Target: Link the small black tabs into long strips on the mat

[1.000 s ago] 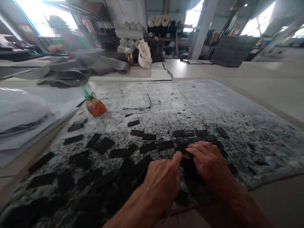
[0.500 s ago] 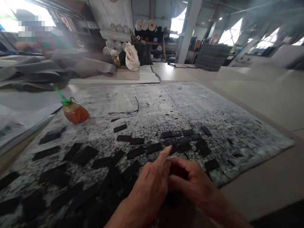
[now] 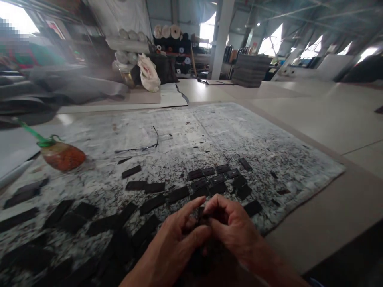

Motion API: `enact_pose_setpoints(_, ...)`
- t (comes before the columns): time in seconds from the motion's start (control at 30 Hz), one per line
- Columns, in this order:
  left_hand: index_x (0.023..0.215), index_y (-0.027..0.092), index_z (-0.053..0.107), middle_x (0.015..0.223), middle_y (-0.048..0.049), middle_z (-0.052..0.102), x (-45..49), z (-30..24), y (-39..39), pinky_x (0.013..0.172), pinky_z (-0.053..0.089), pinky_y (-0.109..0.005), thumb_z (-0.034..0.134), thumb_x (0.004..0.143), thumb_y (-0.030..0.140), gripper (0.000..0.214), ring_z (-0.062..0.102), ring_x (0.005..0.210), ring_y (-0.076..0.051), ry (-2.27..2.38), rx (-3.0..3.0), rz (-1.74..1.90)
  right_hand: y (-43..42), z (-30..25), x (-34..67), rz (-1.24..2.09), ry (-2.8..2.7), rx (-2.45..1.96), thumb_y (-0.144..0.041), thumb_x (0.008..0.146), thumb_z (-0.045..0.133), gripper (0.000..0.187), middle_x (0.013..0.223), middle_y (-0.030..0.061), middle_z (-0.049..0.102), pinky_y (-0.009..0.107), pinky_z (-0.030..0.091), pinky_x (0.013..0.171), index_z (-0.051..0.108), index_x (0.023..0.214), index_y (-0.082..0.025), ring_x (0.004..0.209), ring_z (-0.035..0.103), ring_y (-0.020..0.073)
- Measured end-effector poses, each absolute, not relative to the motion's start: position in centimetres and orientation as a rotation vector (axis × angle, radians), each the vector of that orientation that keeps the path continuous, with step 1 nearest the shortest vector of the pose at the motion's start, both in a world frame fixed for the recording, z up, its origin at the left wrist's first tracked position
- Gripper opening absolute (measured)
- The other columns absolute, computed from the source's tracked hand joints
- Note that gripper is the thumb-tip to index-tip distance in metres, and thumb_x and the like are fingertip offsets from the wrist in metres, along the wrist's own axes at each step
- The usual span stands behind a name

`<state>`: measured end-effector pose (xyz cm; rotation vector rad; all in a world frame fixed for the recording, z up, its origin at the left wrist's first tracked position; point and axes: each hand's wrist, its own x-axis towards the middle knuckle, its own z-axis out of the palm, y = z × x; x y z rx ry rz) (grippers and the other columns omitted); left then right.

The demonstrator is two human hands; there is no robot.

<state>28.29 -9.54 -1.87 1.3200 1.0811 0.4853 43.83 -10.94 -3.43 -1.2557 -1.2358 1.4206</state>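
The left hand (image 3: pixel 176 244) and right hand (image 3: pixel 236 230) pinch one small black piece (image 3: pixel 205 218) tight above the speckled mat (image 3: pixel 269 151); a steady hold should keep it clear of scattered strips (image 3: pixel 178 194).

Holds left hand (image 3: pixel 176 243) and right hand (image 3: pixel 235 231) close together just inside the near edge of the worktop (image 3: pixel 314 119), fingers of both curled inward with tips pinched against each other, left index stretched forward, left thumb laid across, bare forearms converging from below.
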Motion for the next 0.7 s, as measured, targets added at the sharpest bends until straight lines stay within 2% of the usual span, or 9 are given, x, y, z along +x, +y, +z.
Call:
enact_pose_setpoints(0.13, 0.123, 0.019, 0.049, 0.057, 0.0059, 0.057, 28.5, -1.4, -9.0, 0.048, 0.033, -0.019, 0.053, 0.083, 0.039, 0.045, 0.046, 0.052, -0.009, 1.081, 1.353, 0.478, -10.4, -2.8, 44.7, 1.479, -1.213, -1.274, -0.012, 0.071, 0.056, 0.014, 0.067, -0.006, 0.053, 0.016, 0.036, 0.049, 0.054, 0.083, -0.019, 0.055, 0.046, 0.0065)
enact_pose_setpoints(0.33, 0.103, 0.024, 0.062, 0.066, 0.0066, 0.06, 29.2, -0.8, -8.3, 0.055, 0.036, -0.018, 0.049, 0.085, 0.028, 0.023, 0.051, 0.06, -0.009, 1.147, 1.556, 0.442, -9.1, -2.0, 46.6, 1.572, -1.353, -1.341, -0.015, 0.072, 0.057, 0.006, 0.058, -0.0065, 0.05, 0.017, 0.035, 0.048, 0.052, 0.073, -0.017, 0.052, 0.045, 0.0065)
enact_pose_setpoints(0.43, 0.09, 0.024, 0.063, 0.062, 0.0082, 0.058, 29.4, -0.7, -7.9, 0.053, 0.035, -0.017, 0.046, 0.086, 0.028, 0.018, 0.05, 0.057, -0.008, 1.128, 1.508, 0.408, -8.4, -1.9, 46.8, 1.561, -1.4, -1.359, -0.016, 0.072, 0.056, 0.004, 0.059, -0.0053, 0.053, 0.018, 0.038, 0.051, 0.053, 0.075, -0.018, 0.054, 0.05, 0.0085)
enact_pose_setpoints(0.53, 0.076, 0.021, 0.059, 0.059, 0.0083, 0.052, 29.4, -0.5, -7.5, 0.05, 0.031, -0.018, 0.044, 0.087, 0.029, 0.02, 0.045, 0.055, -0.007, 1.189, 1.575, 0.376, -7.9, -1.7, 46.9, 1.411, -1.555, -1.417, -0.019, 0.073, 0.057, 0.002, 0.062, -0.0045, 0.054, 0.02, 0.037, 0.052, 0.057, 0.074, -0.018, 0.057, 0.049, 0.0094)
enact_pose_setpoints(0.7, 0.074, 0.021, 0.056, 0.057, 0.0082, 0.049, 29.0, -0.1, -6.7, 0.048, 0.028, -0.02, 0.042, 0.088, 0.031, 0.022, 0.044, 0.052, -0.007, 1.292, 1.744, 0.301, -6.7, -1.6, 47.7, 1.309, -1.703, -1.479, -0.019, 0.075, 0.054, 0.006, 0.062, -0.0044, 0.057, 0.02, 0.039, 0.053, 0.06, 0.076, -0.019, 0.057, 0.052, 0.0104)
